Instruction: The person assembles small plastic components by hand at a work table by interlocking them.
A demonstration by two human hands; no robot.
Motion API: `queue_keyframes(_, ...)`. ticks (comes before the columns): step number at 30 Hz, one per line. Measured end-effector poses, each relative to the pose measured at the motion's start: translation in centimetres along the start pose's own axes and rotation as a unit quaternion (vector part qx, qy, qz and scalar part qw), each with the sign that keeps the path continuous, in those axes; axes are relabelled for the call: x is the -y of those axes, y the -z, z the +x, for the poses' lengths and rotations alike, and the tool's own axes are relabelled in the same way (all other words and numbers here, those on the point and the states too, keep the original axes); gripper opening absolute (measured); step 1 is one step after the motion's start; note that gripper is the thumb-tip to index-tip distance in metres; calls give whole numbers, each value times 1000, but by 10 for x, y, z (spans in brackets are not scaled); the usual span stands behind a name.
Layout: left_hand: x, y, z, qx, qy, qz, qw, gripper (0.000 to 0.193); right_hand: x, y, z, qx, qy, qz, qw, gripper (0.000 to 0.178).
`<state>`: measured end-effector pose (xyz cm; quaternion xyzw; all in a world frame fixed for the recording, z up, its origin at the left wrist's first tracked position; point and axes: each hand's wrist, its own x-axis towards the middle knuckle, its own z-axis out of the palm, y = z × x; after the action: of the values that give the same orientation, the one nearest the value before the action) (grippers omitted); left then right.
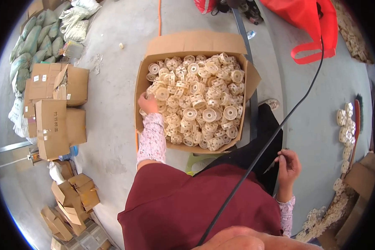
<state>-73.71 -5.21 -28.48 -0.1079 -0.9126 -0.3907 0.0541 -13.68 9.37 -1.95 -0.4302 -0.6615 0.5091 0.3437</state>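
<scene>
A cardboard box (196,46) with its flaps folded out stands before me, heaped with cream-coloured plastic pieces (209,114), round and wheel-like with slotted sides. My left hand (149,103) is at the box's left wall, its fingers curled down among the pieces there. What its fingertips grip, if anything, is hidden. On the right, away from the box, my right hand (288,167) is raised beside my leg with thumb and fingers pinched together. Anything between them is too small to make out.
Cardboard boxes (53,129) and stacked sacks (37,37) line the left side. A red bag (304,21) lies at the far right. More cream pieces (346,125) and a red-handled brush (358,118) are on the right. A black cable (275,133) crosses the view.
</scene>
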Motion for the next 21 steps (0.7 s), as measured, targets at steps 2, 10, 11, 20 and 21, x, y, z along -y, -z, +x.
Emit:
queue_keyframes(2, -26, -6, -50, 10, -49, 0, 999, 40, 1, -3, 2, -12, 4, -4, 1000, 17)
queue_keyframes(10, -104, 4, -254, 227, -220, -61, 947, 44, 5, -10, 4, -34, 30, 14, 999, 16)
queue_keyframes(11, -111, 9, -270, 225, -222, -63, 947, 44, 2, -10, 3, -34, 31, 11, 999, 16)
queue_keyframes(20, -80, 24, -270, 314, -284, 68, 903, 58, 4, -7, 2, -20, 47, 19, 998, 14)
queue_keyframes(21, -73, 25, -263, 312, -284, 69, 904, 58, 4, -6, 3, -18, 46, 18, 999, 14)
